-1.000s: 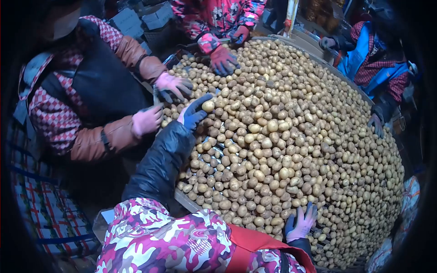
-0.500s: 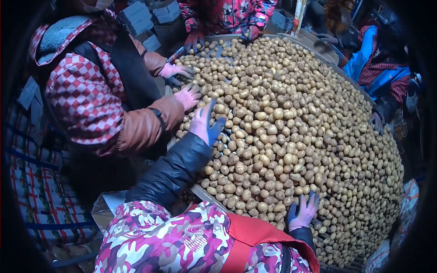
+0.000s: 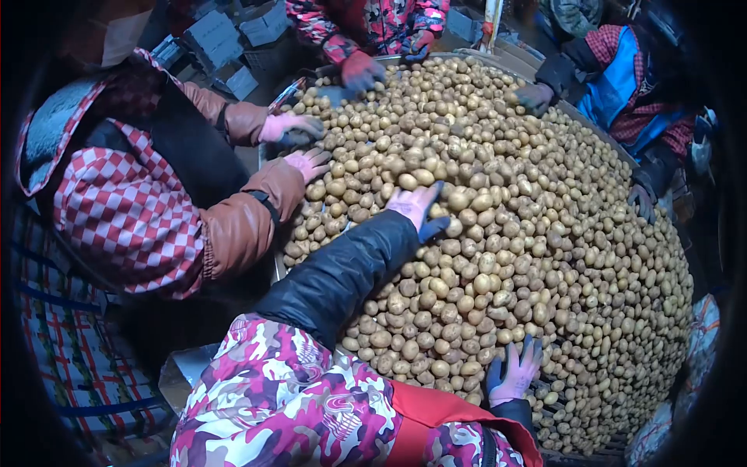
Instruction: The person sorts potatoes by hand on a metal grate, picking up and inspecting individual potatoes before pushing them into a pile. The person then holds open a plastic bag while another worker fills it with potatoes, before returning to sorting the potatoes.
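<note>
A large heap of small potatoes (image 3: 498,233) lies in front of me. My left hand (image 3: 414,208), in a pink and dark-blue glove, reaches into the middle of the heap, thumb apart from the fingers. Potatoes are piled up against it, and the fingertips are partly hidden among them. No potato is visibly gripped there. Near the front edge, my right hand (image 3: 517,375), gloved alike, rests on the potatoes with its fingers spread and holds nothing.
A person in a checked garment (image 3: 128,210) works at the left edge of the heap. Another in a pink patterned jacket (image 3: 381,23) stands at the far side, and a third in a blue apron (image 3: 618,82) is at the right. Cardboard boxes (image 3: 214,39) stand behind.
My left hand has moved forward and right, deeper into the heap, and potatoes have piled up ahead of it. My right hand has barely moved. The other people's hands have shifted.
</note>
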`<state>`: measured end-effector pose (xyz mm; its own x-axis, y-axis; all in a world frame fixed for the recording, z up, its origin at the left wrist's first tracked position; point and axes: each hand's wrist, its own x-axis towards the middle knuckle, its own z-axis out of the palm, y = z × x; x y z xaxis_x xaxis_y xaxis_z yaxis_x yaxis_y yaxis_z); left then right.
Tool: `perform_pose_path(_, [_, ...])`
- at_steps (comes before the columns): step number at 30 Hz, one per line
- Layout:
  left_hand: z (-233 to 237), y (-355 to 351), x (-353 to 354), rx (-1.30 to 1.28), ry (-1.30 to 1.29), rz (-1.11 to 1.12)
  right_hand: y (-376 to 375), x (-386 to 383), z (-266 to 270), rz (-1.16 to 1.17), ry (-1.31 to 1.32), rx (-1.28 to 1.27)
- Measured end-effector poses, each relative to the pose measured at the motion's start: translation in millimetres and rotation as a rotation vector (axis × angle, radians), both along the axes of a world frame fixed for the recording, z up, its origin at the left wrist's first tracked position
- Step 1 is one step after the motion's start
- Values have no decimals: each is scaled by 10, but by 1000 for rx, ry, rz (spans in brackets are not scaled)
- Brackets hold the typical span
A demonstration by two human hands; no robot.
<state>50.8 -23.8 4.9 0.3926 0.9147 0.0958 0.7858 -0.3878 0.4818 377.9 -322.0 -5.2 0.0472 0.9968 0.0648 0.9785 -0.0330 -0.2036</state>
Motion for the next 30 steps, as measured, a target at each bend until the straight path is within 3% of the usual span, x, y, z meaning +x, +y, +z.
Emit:
perform_pose_path(2, [56, 187, -44, -103, 77, 95, 13, -6, -2, -3, 6, 12])
perform_pose_path(3, [-103, 301, -95, 18, 47, 93, 15, -19, 21, -3, -3, -2])
perform_pose_path(7, [119, 609, -246, -83, 183, 170, 4, 1, -12, -2, -23, 5])
perform_pose_path(9, [-138, 863, -447, -63, 175, 255, 20, 1, -27, -4, -35, 28])
perform_pose_path(10, [-361, 1172, -582, -271, 347, 400, 19, -7, -9, -4, -29, 10])
perform_pose_path(11, [-440, 1188, -645, -266, 340, 396, 15, -7, 3, -3, -25, -8])
perform_pose_path(16, [-436, 1034, -910, -237, 297, 555, 22, -26, 18, -28, -7, -18])
perform_pose_path(20, [-359, 678, -833, -84, 285, 507, 2, -13, 42, -3, -11, -16])
perform_pose_path(28, [-263, -259, -1131, -41, 145, 304, 11, -10, -12, -3, -15, 12])
perform_pose_path(30, [-358, -526, -1158, 186, 236, 274, 26, -60, 69, -24, -23, -10])
